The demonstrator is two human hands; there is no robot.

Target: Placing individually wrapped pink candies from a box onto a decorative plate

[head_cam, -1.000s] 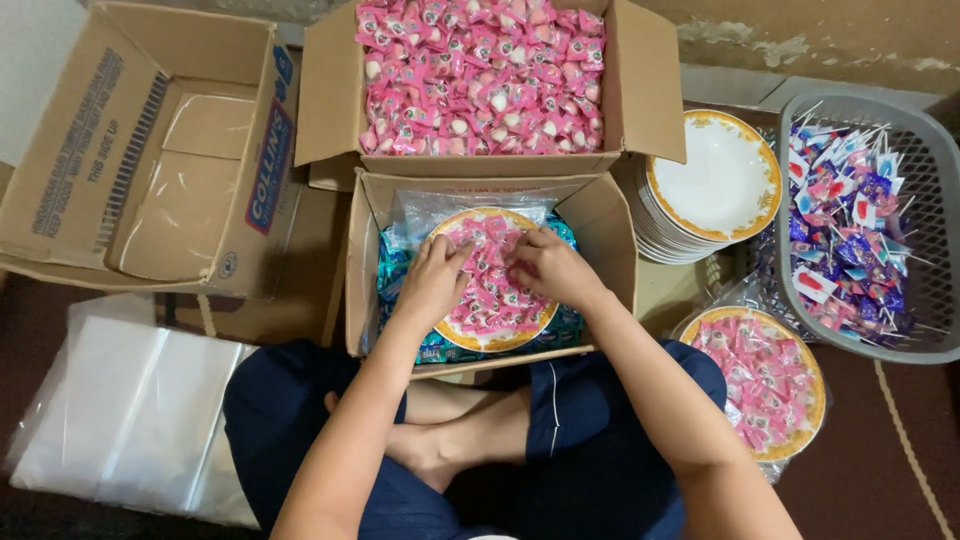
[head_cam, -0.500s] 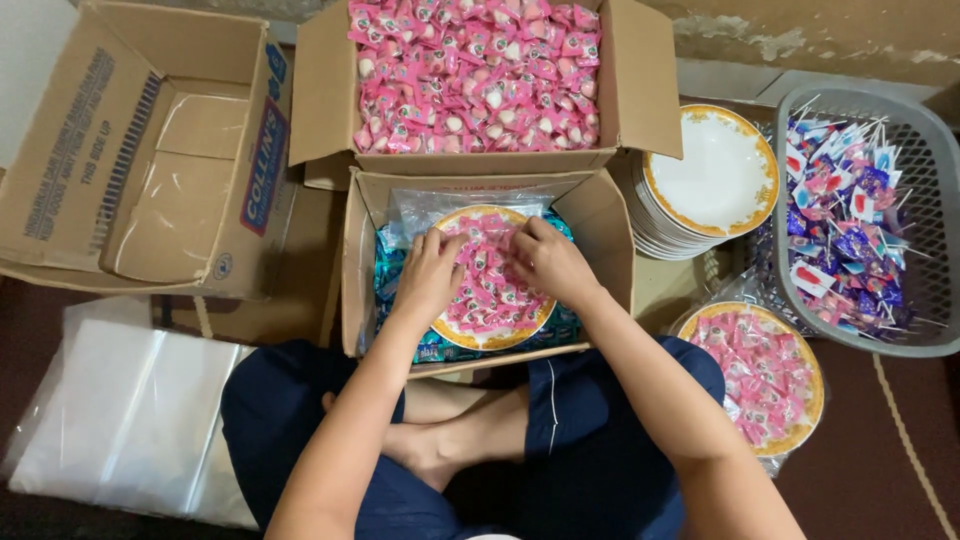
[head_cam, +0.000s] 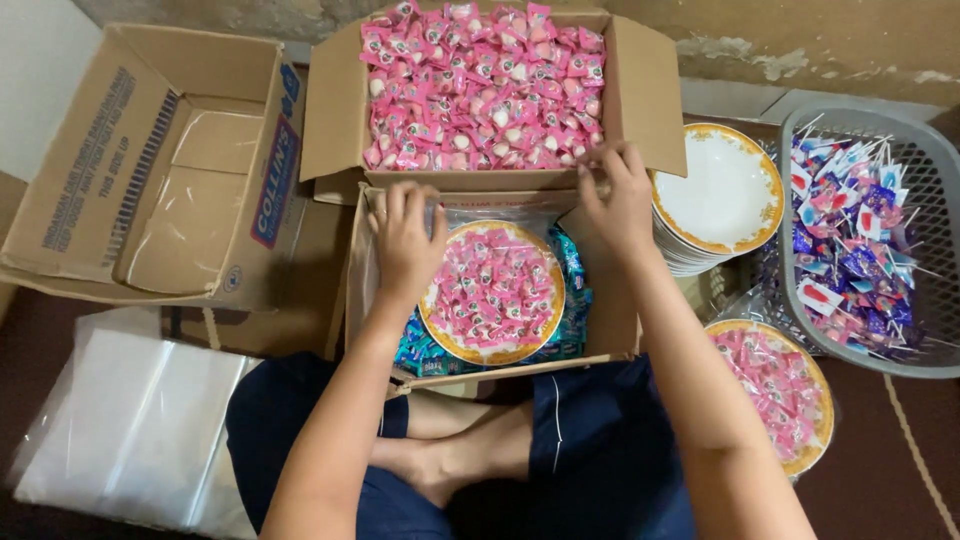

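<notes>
dark brown floor (head_cam: 880, 480); stained beige wall (head_cam: 800, 40) behind; even light

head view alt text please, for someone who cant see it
Seated cross-legged, a person rests the left hand and right hand at the rim of a cardboard box holding a plate of pink sweets; beyond it sits a bigger box of pink sweets.

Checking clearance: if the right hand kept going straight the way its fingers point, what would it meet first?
Probably the open cardboard box of pink wrapped sweets; the right hand already seems at its front wall, though depth is unclear.
</notes>
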